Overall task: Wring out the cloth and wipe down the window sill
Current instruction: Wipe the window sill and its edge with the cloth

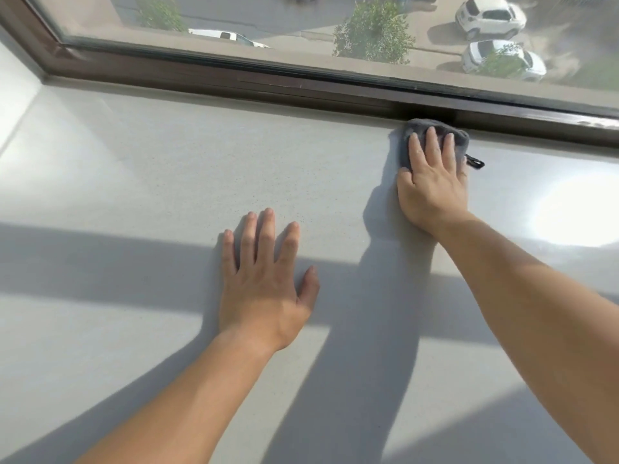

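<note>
One pale window sill below one dark window frame. Two hands: the left hand lies flat, fingers spread, well short of the frame; the right hand presses straight fingers onto one grey cloth, which touches the frame.

Window sill: pale grey, speckled, smooth, sun + shadow bands across it. Cloth: dark grey, bunched, approx 1 o'clock at the far edge, touching dark frame, mostly under flat right hand; black loop pokes out at its 3 o'clock side.
</note>
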{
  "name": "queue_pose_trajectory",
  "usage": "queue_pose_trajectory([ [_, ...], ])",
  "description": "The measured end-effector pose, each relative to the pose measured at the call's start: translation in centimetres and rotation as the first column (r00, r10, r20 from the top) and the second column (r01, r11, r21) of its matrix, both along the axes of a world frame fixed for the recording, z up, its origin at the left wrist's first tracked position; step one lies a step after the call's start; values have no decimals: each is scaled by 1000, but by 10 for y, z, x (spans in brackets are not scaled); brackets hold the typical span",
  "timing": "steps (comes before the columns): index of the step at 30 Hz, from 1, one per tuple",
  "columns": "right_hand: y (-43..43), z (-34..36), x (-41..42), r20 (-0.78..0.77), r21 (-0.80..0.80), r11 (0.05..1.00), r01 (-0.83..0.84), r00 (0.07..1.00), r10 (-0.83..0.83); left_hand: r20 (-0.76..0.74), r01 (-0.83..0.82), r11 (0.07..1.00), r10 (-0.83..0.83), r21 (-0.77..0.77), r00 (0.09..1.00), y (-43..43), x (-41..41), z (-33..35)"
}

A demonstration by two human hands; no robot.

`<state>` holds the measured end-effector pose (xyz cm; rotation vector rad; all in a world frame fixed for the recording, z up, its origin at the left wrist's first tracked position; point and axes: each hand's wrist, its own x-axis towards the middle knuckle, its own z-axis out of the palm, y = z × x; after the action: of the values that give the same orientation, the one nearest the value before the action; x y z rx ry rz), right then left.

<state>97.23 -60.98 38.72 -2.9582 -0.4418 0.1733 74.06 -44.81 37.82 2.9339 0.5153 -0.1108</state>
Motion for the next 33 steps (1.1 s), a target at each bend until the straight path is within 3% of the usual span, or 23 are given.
queue_pose_trajectory([
  [2, 16, -4, -22, 18, 0, 961, -276, 961, 276, 4, -3, 1000, 3, 6, 1000, 0, 0, 0],
  [4, 5, -4, -20, 7, -9, 921, -391, 921, 391, 2, -6, 1000, 6, -1, 1000, 0, 1, 1],
  [7, -41, -4, 16, 7, 6, 990, -141, 990, 141, 28, -8, 1000, 8, 3, 1000, -5, 0, 5],
  [10, -57, -3, 27, -27, 2, 997, 81, 996, -81, 108, 17, 997, -9, -72, 994, -32, 1, 8],
  [12, -38, -2, 4, -5, 30, 999, 31, 1000, -31, 135, 11, 992, 6, -129, 991, -54, 4, 4],
  [14, -23, -3, -28, 10, 33, 980, -196, 981, 196, 130, -13, 992, 29, -123, 991, -67, 7, -1],
  [17, -38, -4, -45, -25, 7, 876, -482, 876, 482, 99, -14, 999, 18, -43, 995, -72, 7, -5],
  [19, -61, -4, -16, -13, 9, 894, -449, 893, 449, 95, -17, 999, 20, -40, 995, -73, 5, -4],
  [22, -93, -1, 29, -27, 38, 993, -109, 994, 110, 88, -34, 999, 37, -33, 995, -76, 7, -3],
  [24, -87, -1, 22, -37, 26, 1000, -13, 999, 14, 83, -37, 999, 40, -30, 996, -76, 9, -4],
  [27, -64, -3, -37, 0, 49, 964, -263, 965, 263, 80, -46, 999, 48, -29, 996, -75, 9, -4],
  [30, -77, -3, -59, -17, 39, 840, -541, 840, 542, 78, -47, 998, 49, -30, 996, -75, 8, -3],
  [33, -107, -3, -11, -23, -11, 927, -376, 927, 375, 65, -53, 998, 55, -30, 996, -76, 9, -2],
])
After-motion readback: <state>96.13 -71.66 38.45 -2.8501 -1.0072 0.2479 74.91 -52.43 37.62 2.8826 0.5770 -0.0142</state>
